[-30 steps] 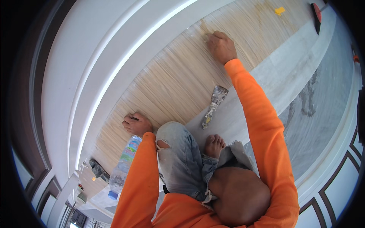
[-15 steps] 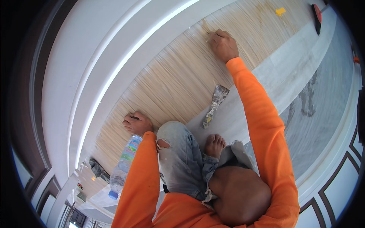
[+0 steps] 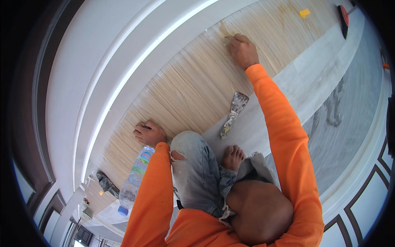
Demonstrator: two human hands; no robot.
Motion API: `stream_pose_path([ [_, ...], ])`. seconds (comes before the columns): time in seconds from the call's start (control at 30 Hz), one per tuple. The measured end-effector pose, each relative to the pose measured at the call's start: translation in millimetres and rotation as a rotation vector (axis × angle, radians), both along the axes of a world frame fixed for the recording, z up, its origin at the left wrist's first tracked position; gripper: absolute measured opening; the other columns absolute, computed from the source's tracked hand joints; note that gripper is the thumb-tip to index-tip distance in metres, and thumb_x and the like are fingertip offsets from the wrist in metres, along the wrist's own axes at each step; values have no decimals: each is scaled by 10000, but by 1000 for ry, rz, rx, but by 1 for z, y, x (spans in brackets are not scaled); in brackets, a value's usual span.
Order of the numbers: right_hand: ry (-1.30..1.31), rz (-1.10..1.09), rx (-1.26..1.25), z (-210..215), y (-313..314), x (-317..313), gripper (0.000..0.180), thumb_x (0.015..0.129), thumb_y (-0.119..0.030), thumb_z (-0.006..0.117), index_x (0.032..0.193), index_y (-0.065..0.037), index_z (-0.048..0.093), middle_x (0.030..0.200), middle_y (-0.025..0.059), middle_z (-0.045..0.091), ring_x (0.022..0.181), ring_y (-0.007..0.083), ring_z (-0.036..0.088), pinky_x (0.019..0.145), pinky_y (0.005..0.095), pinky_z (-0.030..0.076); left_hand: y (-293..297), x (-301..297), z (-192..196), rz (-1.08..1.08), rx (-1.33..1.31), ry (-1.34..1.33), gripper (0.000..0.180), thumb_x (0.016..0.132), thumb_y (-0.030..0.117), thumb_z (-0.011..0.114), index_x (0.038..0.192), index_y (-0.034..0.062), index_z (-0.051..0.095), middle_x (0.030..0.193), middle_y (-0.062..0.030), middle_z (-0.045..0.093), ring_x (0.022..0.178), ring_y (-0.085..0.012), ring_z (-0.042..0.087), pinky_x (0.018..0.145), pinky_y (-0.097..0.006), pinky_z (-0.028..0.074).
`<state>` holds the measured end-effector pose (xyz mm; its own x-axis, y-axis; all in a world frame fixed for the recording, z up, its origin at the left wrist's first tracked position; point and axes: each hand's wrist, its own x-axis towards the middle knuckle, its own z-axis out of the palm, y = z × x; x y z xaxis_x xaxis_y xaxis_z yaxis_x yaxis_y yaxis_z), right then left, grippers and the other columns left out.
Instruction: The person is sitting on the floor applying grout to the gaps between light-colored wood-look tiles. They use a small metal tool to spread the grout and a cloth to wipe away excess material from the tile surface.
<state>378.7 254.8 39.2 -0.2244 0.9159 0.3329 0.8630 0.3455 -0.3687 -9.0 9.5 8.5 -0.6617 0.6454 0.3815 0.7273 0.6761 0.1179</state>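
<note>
My right hand (image 3: 243,51) rests on the wood-grain floor strip (image 3: 177,94) at its far side, fingers closed and tips pressed down near a brownish smear. Whatever they pinch is too small to make out. Lower left, my left hand (image 3: 150,133) leans on the same strip with its fingers curled under. Something dark shows between them, but its kind is hidden. Between the two hands lies a scraper (image 3: 234,113) caked with white and yellow residue, touched by neither. A clear plastic bottle (image 3: 132,181) with a blue cap lies beside my left forearm.
A white stepped moulding (image 3: 119,78) curves along the left. A yellow piece (image 3: 304,13) and a red-and-black object (image 3: 343,21) lie at the far right. A dark, shoe-like item (image 3: 108,184) is beyond the bottle. Grey, smeared flooring (image 3: 341,119) stretches to the right.
My right hand has shifted very slightly toward me, staying at the same spot on the strip. My left hand, the scraper and the bottle stay practically where they were.
</note>
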Motion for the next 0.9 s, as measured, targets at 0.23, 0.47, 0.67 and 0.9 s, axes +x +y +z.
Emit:
stream_pose_path([
  [0.23, -22, 18, 68, -10, -1, 9, 227, 917, -120, 705, 1132, -89, 769, 973, 74, 691, 946, 284, 693, 833, 403, 608, 2, 3, 1, -21, 18, 4, 173, 926, 237, 585, 1009, 84, 584, 1005, -136, 541, 931, -372, 533, 846, -506, 426],
  [0.47, 7, -30, 17, -1, 0, 10, 169, 905, -105, 688, 1059, -99, 756, 964, 71, 685, 976, 285, 694, 834, 410, 607, -2, 3, 1, 20, -43, -55, 216, 945, 286, 581, 1057, 102, 595, 1081, -124, 561, 1020, -376, 563, 889, -519, 439],
  [0.67, -47, -17, 12, 1, 2, 9, 164, 897, -89, 688, 1052, -89, 744, 974, 68, 681, 1006, 273, 680, 875, 397, 592, -3, 7, 5, 6, -26, -67, 189, 940, 234, 577, 1054, 84, 589, 1030, -127, 544, 957, -364, 532, 866, -497, 435],
  [0.9, -6, -9, -4, 5, -7, 7, 222, 886, -66, 668, 1096, -67, 738, 1004, 80, 691, 1010, 281, 680, 867, 394, 591, -6, 3, 1, 6, -26, -42, 205, 942, 257, 578, 1064, 92, 592, 1057, -125, 550, 975, -368, 535, 883, -511, 432],
])
